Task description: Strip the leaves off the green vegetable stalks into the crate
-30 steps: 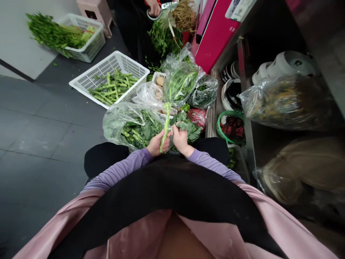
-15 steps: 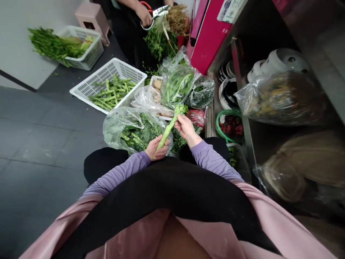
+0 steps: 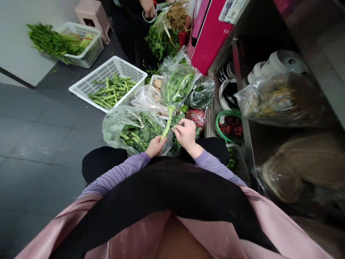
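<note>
A thick, pale green vegetable stem (image 3: 167, 124), bare of large leaves, stands slanted in front of me. My left hand (image 3: 156, 146) grips its lower end. Just right of the stem is my right hand (image 3: 186, 135), thumb and forefinger pinched together; whatever may be between them is too small to make out. Below both hands, a clear plastic bag (image 3: 113, 124) lies open with leafy green stalks (image 3: 142, 131) inside. Beyond it, a white slotted basket (image 3: 93, 77) holds several trimmed stems (image 3: 111, 91).
Bagged greens (image 3: 178, 84) and a small tray of potato-like vegetables (image 3: 157, 83) lie ahead. Opposite, another person's hand (image 3: 148, 8) holds scissors near rooted herbs (image 3: 161, 39). A second basket (image 3: 90, 54) stands far left. A metal shelf (image 3: 248, 144) borders the right.
My right hand has let go of the stem's top and moved slightly down and right, pinching. The stem stands more upright in my left hand. The other person's scissors have shifted upward.
</note>
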`<state>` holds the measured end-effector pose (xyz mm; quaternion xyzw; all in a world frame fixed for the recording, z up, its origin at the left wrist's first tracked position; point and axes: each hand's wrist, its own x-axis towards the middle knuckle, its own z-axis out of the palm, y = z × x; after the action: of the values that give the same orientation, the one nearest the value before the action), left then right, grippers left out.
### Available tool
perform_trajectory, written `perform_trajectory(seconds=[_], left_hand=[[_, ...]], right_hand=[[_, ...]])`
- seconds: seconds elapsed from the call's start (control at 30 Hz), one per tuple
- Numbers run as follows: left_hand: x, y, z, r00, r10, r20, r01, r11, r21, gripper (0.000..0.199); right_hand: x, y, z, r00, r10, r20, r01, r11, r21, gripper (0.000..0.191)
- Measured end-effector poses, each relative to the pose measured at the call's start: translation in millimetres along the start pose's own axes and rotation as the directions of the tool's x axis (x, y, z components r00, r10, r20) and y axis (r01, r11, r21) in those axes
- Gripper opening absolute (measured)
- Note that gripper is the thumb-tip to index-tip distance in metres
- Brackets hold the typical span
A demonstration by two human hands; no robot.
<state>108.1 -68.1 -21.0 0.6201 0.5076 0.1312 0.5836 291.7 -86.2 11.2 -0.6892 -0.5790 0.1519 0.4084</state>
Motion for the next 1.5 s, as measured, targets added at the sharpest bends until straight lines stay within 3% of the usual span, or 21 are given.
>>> perform_trajectory(seconds=[0.1, 0.2, 0.3, 0.47, 0.53, 0.57, 0.63, 0.73, 0.8, 0.9, 1.0, 1.13, 1.23, 1.33, 1.43, 1.5], left_hand=[[-0.5, -0.6, -3.2, 0.976, 0.159, -0.147, -0.097, 0.927, 0.362, 0.025], [-3.7, 1.0, -3.7, 0.973, 0.143, -0.181, -0.017, 0.826, 0.563, 0.033], [-5.3, 1.8, -4.2, 0.979, 0.130, -0.159, 0.013, 0.733, 0.681, 0.039], [-0.4, -2.1, -8.5, 0.970, 0.191, -0.149, -0.015, 0.662, 0.750, 0.038], [1.5, -3.9, -8.1, 0.966, 0.218, -0.138, -0.054, 0.694, 0.718, 0.037], [1.8, -4.6, -6.9, 0.963, 0.229, -0.141, -0.073, 0.728, 0.682, 0.036], [0.8, -5.5, -3.0, 0.961, 0.239, -0.142, -0.122, 0.823, 0.554, 0.032], [-2.6, -4.6, 2.7, 0.987, 0.161, -0.027, -0.155, 0.974, 0.165, 0.026], [-5.7, -2.3, 4.0, 0.983, 0.103, 0.149, -0.080, 0.984, -0.157, 0.030], [-11.3, 2.2, 2.2, 0.925, 0.138, 0.355, 0.054, 0.876, -0.480, 0.037], [-16.1, 5.2, -0.7, 0.888, 0.189, 0.419, 0.107, 0.801, -0.589, 0.037], [-18.2, 5.7, -3.4, 0.854, 0.230, 0.467, 0.122, 0.783, -0.609, 0.035], [-16.8, 3.1, -6.3, 0.761, 0.278, 0.586, 0.214, 0.746, -0.631, 0.041], [-14.0, -1.2, -9.2, 0.685, 0.305, 0.661, 0.319, 0.691, -0.649, 0.043], [-15.1, -4.0, -10.4, 0.674, 0.293, 0.678, 0.375, 0.656, -0.656, 0.040], [-22.0, -3.8, -12.4, 0.712, 0.257, 0.653, 0.366, 0.659, -0.658, 0.039]], right_hand=[[8.4, 14.6, -1.4, 0.953, 0.303, -0.028, -0.290, 0.933, 0.212, 0.015], [18.2, 24.6, -1.8, 0.889, 0.429, 0.159, -0.456, 0.799, 0.392, 0.017], [24.1, 22.3, -1.2, 0.884, 0.417, 0.209, -0.465, 0.752, 0.468, 0.014], [31.6, 19.1, -2.1, 0.884, 0.459, 0.086, -0.447, 0.778, 0.441, 0.027], [33.1, 19.3, -1.6, 0.855, 0.511, 0.083, -0.477, 0.714, 0.512, 0.028], [32.8, 18.6, -0.3, 0.835, 0.537, 0.121, -0.497, 0.641, 0.585, 0.026], [30.4, 15.7, 4.0, 0.783, 0.552, 0.286, -0.553, 0.408, 0.726, 0.023], [24.6, 12.7, 9.2, 0.713, 0.446, 0.541, -0.630, 0.069, 0.773, 0.020], [23.4, 16.6, 6.4, 0.704, 0.391, 0.593, -0.638, -0.017, 0.770, 0.020], [28.5, 31.9, -9.7, 0.740, 0.490, 0.461, -0.538, 0.020, 0.843, 0.025], [34.7, 43.8, -29.2, 0.741, 0.606, 0.289, -0.444, 0.120, 0.888, 0.023], [31.9, 31.4, -33.8, 0.770, 0.477, 0.424, -0.537, 0.126, 0.834, 0.009], [26.8, 11.1, -24.4, 0.789, 0.357, 0.499, -0.571, 0.130, 0.810, 0.019], [26.2, -1.9, -17.4, 0.791, 0.310, 0.527, -0.576, 0.090, 0.812, 0.013], [27.4, -2.7, -14.1, 0.780, 0.333, 0.530, -0.584, 0.082, 0.808, 0.005], [25.7, 1.9, -12.1, 0.745, 0.392, 0.539, -0.613, 0.086, 0.786, 0.007]])
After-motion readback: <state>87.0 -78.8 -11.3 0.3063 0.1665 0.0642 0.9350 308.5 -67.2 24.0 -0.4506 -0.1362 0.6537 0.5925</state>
